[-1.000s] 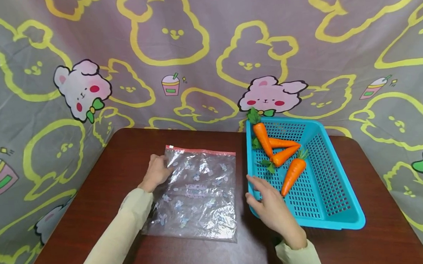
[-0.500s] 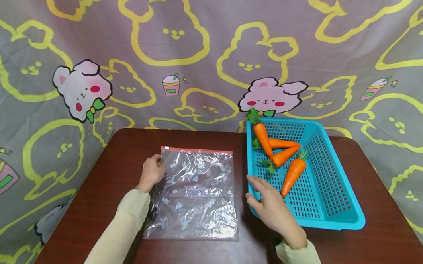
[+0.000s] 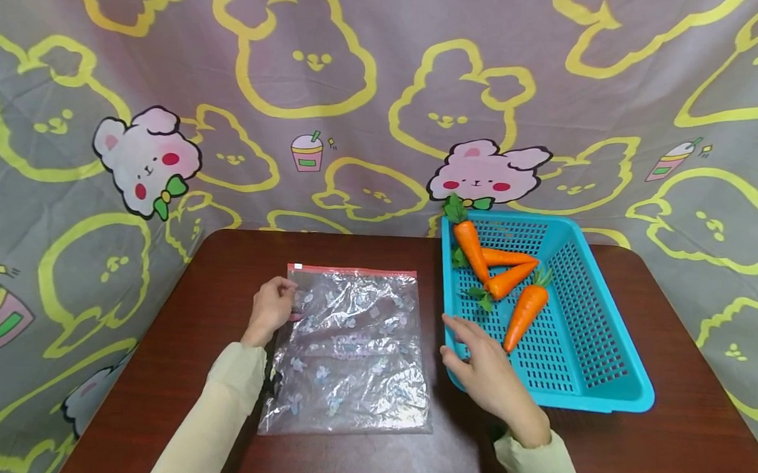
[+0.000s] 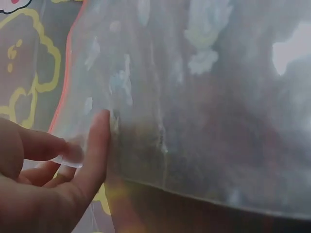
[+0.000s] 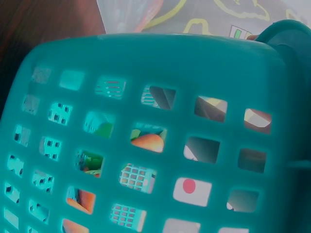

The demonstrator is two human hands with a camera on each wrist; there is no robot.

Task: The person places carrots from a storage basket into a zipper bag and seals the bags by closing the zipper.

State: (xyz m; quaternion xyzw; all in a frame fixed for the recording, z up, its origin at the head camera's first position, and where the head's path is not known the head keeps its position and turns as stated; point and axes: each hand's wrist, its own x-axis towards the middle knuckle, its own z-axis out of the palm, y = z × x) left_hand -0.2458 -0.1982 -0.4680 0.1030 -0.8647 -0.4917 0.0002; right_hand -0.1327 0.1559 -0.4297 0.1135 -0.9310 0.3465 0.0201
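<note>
A clear zip bag with a red slider top and small printed figures lies on the table. My left hand is at its upper left edge. In the left wrist view, the thumb lies along one face of the bag and a finger meets the film from the other side, pinching the edge. At the left rim of a blue plastic basket, my right hand has its fingers relaxed and spread. The right wrist view is filled by the basket's slotted wall, which hides most of that hand.
Several carrots with green tops lie in the basket, including one carrot near the middle and another carrot leaning on the back left rim. A patterned curtain rises behind the dark wooden table.
My left hand has drawn a little to the left, and the bag's upper part has shifted left with it. My right hand and the basket stay where they were.
</note>
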